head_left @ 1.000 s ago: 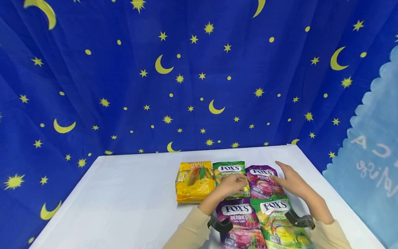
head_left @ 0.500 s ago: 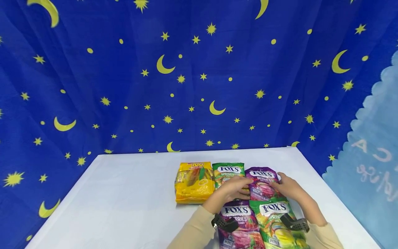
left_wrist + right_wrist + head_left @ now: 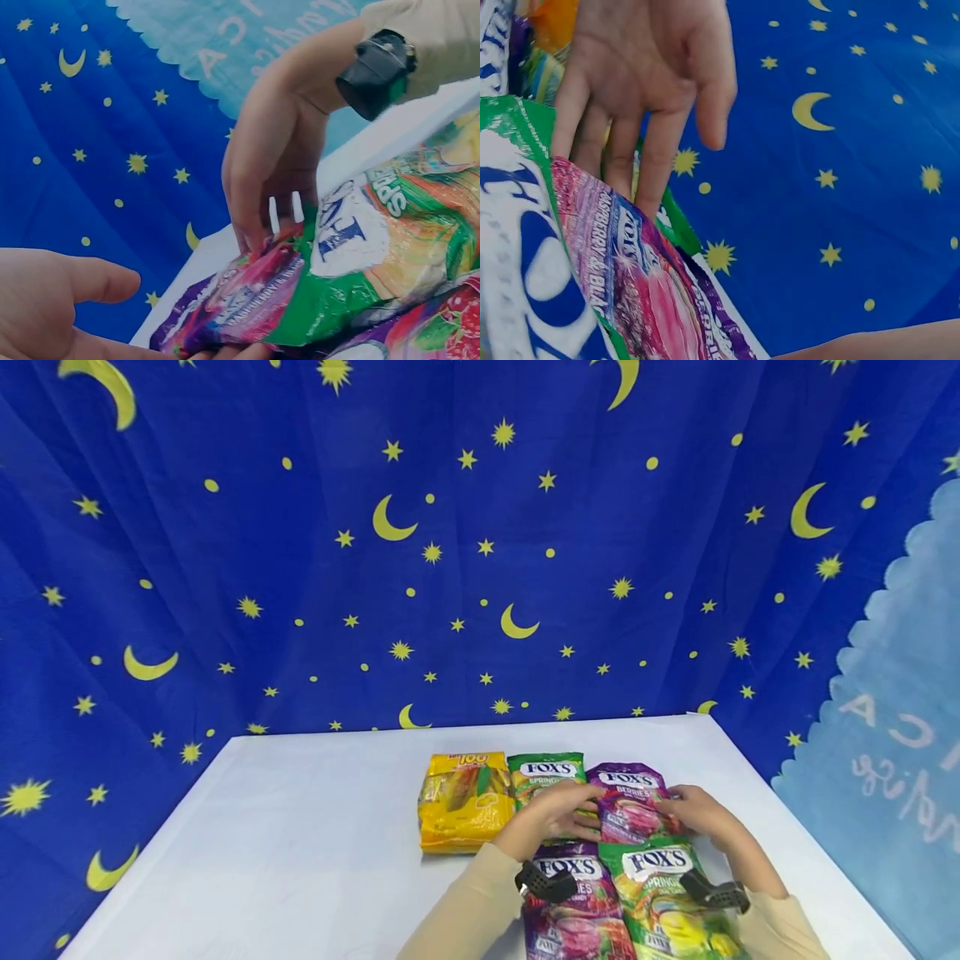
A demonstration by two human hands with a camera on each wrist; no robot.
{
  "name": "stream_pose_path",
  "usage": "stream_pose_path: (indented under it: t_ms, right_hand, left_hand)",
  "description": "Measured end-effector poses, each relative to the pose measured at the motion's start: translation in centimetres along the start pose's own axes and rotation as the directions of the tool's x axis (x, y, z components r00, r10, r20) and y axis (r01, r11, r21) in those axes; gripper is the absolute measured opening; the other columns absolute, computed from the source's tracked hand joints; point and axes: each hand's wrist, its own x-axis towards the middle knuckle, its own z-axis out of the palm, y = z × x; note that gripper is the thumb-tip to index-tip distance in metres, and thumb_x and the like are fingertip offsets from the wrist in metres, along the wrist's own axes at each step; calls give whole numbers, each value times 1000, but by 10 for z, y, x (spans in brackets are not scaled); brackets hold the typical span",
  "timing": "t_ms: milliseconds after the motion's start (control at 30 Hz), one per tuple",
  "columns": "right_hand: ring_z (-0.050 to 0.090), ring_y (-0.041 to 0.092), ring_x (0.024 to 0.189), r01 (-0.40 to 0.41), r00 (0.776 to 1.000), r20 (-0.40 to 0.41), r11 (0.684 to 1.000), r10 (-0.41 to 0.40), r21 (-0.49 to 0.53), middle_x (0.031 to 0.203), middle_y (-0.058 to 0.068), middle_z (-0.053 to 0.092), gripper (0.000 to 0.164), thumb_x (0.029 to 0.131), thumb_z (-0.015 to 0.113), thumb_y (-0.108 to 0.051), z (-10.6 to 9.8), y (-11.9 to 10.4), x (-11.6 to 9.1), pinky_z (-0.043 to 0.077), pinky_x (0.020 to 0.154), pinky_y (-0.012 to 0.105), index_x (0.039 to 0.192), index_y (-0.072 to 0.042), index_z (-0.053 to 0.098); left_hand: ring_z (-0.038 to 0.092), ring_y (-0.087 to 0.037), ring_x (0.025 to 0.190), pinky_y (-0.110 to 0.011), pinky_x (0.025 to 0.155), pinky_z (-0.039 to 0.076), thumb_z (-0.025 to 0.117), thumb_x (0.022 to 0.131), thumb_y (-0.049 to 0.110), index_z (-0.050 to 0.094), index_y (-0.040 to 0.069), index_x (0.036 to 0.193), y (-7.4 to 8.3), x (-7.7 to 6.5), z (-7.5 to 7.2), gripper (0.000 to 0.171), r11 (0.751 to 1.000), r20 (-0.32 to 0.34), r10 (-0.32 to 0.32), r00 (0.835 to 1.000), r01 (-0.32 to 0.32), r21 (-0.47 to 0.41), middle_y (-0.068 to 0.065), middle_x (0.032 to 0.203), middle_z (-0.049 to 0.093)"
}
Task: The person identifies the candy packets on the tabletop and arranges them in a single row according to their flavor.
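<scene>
A purple Fox's berries candy bag [image 3: 630, 825] lies flat at the back right of the white table, between both hands. My left hand [image 3: 558, 808] reaches across the green Fox's candy bag [image 3: 547, 769]; its outstretched fingertips touch the purple bag's left edge. Along the opposite edge, my right hand [image 3: 703, 812] rests with its thumb and fingertips against the bag. In the left wrist view, the right hand's fingers [image 3: 251, 199] point down at the bag, their tips partly hidden. The right wrist view shows the left hand's fingers [image 3: 660, 157] extended behind the purple bag [image 3: 649, 281].
In front lie another purple bag [image 3: 577, 937] and a green bag [image 3: 667, 910], touching the back row. A yellow candy bag [image 3: 467, 827] stands left of the green one. A blue star-patterned cloth [image 3: 450, 568] rises behind the white table [image 3: 300, 843].
My right hand has come down and left onto the purple bag's right edge. My left hand has shifted slightly forward to its left edge. The bag sits slightly nearer; the others look unmoved.
</scene>
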Motion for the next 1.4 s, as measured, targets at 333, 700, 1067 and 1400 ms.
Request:
stream_pose_path:
  t_ms: [333,700,1067,1400]
  right_hand:
    - [53,27,95,-82,997,30,969,77,232,108,21,58,56,92,53,-16,-8,1,0,49,74,34,135,15,34]
    - [61,18,88,-11,1000,-7,935,14,356,118,26,58,61,91,51,-5,-5,1,3,54,75,33,145,8,26]
    - [60,7,90,75,994,-99,907,-38,415,140,31,42,63,95,51,-7,2,-13,-1,52,77,25,150,1,23]
    - [59,16,100,90,995,-85,911,-61,402,141,30,41,64,94,52,-8,6,-25,-5,52,84,34,150,1,23]
  left_hand:
    - [65,-37,83,-41,67,58,58,93,4,53,-10,119,-4,4,10,30,995,-109,50,993,-40,90,-22,100,56]
    - [61,-19,56,-27,45,54,67,83,-1,56,-6,127,-13,3,17,45,932,-246,269,931,-187,310,-14,91,63]
    - [61,-16,51,-27,45,53,69,84,2,60,0,127,-8,7,4,44,881,-280,389,878,-266,391,-1,76,67]
    - [61,-13,61,-27,48,54,67,84,0,59,-3,128,-5,0,-7,45,901,-260,371,891,-278,333,-4,80,68]
